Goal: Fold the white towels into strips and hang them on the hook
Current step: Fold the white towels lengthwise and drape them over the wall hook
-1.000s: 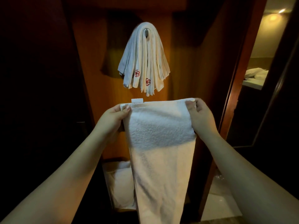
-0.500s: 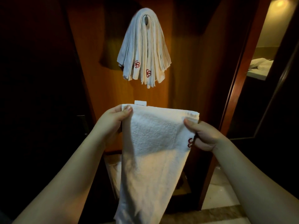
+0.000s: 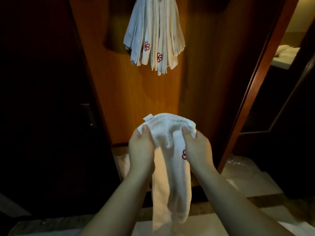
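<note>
White terry, a towel (image 3: 170, 160), hangs in front of the wooden panel (image 3: 139, 99), gathered narrow between two hands. Left hand (image 3: 140, 150) and right hand (image 3: 196, 149) each pinch a top corner, thumbs curled over it. Folded towels (image 3: 154, 34) hang above.

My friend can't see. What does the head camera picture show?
Two hands, the left hand and right hand, pinch the top of a white towel, bunched narrow between them and hanging down. Above, a bundle of folded towels with red flower logos hangs against a wooden panel.
</note>
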